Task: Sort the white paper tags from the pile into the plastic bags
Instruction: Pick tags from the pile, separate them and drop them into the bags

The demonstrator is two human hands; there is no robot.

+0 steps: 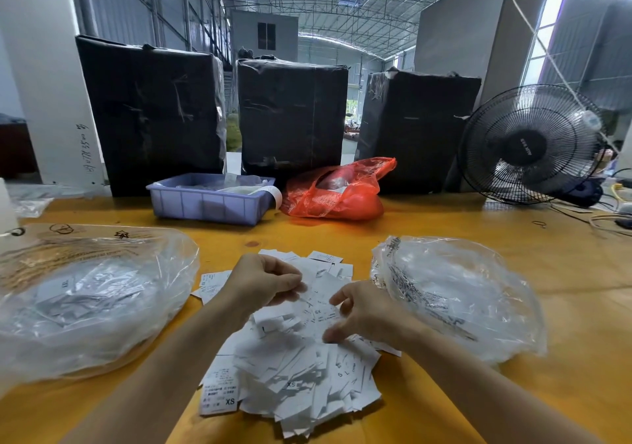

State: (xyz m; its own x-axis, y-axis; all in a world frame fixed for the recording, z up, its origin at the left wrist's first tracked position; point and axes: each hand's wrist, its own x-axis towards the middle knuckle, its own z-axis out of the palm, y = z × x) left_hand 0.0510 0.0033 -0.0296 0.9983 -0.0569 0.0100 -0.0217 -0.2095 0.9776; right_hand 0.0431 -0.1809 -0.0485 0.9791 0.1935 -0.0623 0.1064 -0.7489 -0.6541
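1. Tags (290,375) printed "XS" and "S" are piled on the tabletop (564,307) between two bags (85,307).
2. One tag is pinched by the left hand (263,281).
3. Pile tags are touched by the right hand (362,310), fingers curled.

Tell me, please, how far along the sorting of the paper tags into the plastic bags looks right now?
Partly done. The left plastic bag already holds a layer of tags; what the right plastic bag holds is hard to tell. In hand: the left hand pinches a tag while the right hand picks at the pile. Left: a large heap of tags still lies on the table.
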